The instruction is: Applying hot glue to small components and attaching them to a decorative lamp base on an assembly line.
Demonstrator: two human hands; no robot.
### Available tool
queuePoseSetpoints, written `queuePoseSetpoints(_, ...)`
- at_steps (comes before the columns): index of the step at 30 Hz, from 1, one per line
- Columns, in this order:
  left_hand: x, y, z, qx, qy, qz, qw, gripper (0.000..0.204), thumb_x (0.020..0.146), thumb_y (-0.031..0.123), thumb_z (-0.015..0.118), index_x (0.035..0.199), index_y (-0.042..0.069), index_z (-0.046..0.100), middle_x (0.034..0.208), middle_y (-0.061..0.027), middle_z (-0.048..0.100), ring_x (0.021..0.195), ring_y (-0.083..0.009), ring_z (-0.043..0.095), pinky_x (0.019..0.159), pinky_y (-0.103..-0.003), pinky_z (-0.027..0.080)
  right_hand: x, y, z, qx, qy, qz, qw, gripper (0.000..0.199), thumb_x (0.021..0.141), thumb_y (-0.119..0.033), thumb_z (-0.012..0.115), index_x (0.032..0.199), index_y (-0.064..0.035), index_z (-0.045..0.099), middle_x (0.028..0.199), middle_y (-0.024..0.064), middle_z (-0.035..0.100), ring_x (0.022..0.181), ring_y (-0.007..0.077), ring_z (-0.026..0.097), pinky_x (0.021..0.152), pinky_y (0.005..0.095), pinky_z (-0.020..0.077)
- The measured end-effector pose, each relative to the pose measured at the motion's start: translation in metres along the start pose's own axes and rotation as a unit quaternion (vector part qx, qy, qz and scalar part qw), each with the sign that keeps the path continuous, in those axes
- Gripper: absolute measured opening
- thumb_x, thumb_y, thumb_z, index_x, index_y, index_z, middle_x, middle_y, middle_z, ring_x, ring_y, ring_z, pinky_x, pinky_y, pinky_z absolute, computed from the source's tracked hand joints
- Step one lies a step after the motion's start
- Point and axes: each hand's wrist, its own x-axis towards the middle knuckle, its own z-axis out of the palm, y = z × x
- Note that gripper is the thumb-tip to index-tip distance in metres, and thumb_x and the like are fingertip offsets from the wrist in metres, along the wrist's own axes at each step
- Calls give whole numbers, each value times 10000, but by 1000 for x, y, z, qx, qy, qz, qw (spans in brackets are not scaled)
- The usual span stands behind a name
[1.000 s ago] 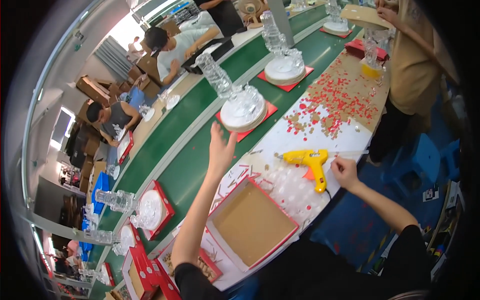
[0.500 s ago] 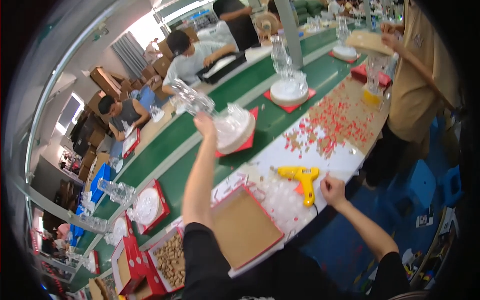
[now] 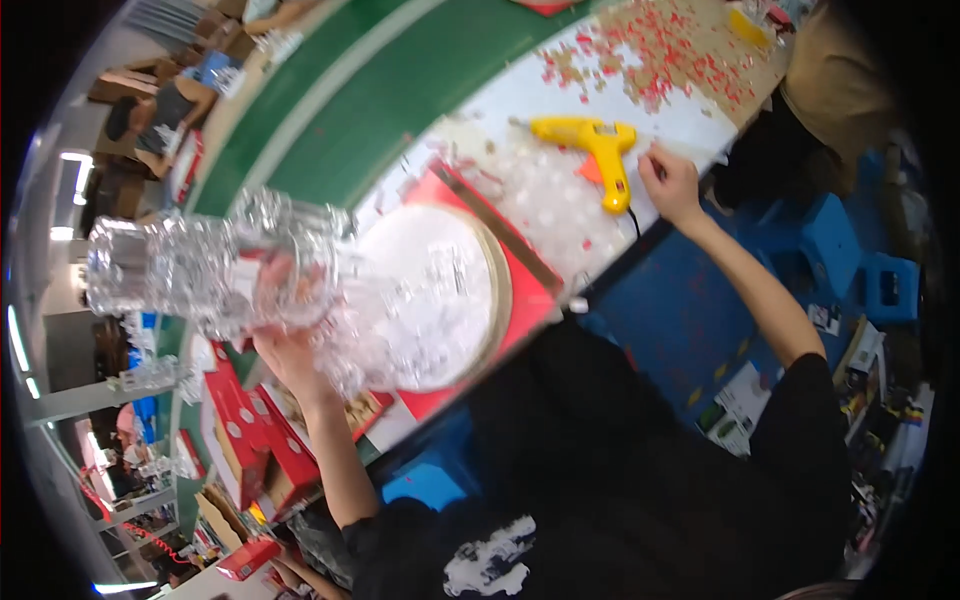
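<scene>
My left hand [image 3: 288, 352] is closed around a clear, tiered plastic-looking tower [image 3: 190, 270], whose stem leans far over to the left. The tower is joined to a round white base [image 3: 440, 270] with clear crinkled film around it. Under the base lies a red square card [image 3: 532, 300], over the shallow red-edged box [image 3: 492, 222], most of which it hides. My right hand [image 3: 672, 185] is closed beside a yellow glue gun [image 3: 600, 150], not touching it. Whether anything small is inside those fingers cannot be seen.
Bubble wrap [image 3: 545, 205] lies under the glue gun. Beyond it, red and tan scraps [image 3: 655, 60] cover the white board. A green conveyor belt [image 3: 370, 110] runs along the far side. Red boxes [image 3: 240, 430] stand at left; a blue stool [image 3: 830, 245] is at right.
My left hand has brought the tower and its white base off the green belt toward me, over the shallow box. My view has tilted down. The right hand stays by the glue gun.
</scene>
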Motion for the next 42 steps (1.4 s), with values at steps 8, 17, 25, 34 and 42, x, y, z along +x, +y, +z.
queuePoseSetpoints(8,-18,-52,1,60,117,47,990,492,1002,475,365,1002,16,542,902,-64,532,742,-164,558,702,-289,504,1,-1,5,-1,13,15,1000,167,879,-155,604,794,-12,617,551,22,491,503,64,443,474,250,357)
queuePoseSetpoints(17,-25,-35,16,172,15,49,984,529,980,550,346,823,49,413,852,-23,490,720,-110,498,675,-275,456,-4,1,1,5,0,12,1000,179,890,-137,595,782,5,608,575,-1,508,528,47,447,482,227,356)
queuePoseSetpoints(25,-28,-37,5,208,-44,82,974,503,996,489,374,736,59,367,715,23,341,664,-82,326,609,-244,313,-4,3,0,3,10,19,1000,183,892,-136,592,771,0,607,568,-13,479,524,36,421,473,222,336)
queuePoseSetpoints(34,-23,-52,41,130,-3,90,987,599,984,467,438,582,34,338,539,27,297,531,-84,273,477,-319,174,-2,-2,5,2,15,39,999,202,866,-157,606,725,-16,572,518,47,436,461,98,409,454,273,328)
queuePoseSetpoints(42,-14,-90,35,118,12,119,986,614,998,438,381,541,32,318,501,12,314,496,-123,304,472,-358,194,6,-6,-11,-39,16,18,999,243,856,-140,571,661,-14,497,533,129,429,454,173,437,457,335,340)
